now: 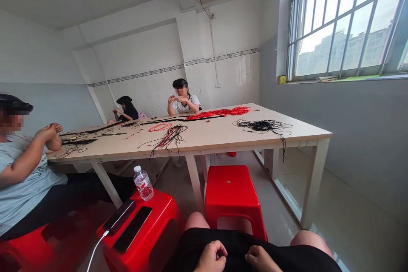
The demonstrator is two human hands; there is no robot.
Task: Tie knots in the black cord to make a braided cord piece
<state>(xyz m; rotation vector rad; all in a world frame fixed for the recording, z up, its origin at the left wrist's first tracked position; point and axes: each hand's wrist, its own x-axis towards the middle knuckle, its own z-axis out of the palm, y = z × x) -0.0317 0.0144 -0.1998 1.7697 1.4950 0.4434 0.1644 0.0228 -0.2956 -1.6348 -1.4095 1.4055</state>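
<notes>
Head: curled hands (pixel 212 257) over black fabric (pixel 236 244).

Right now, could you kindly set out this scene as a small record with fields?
Left grip: loosely curled over the black-clothed lap; holding unclear
Right grip: curled beside it, apart; holding unclear
Table: red cords, black cords, mixed red-and-black cords
Stool ahead: red, between lap and table
Side stool: red, bearing clear bottle, phone, dark device
Others: three people around the table
</notes>
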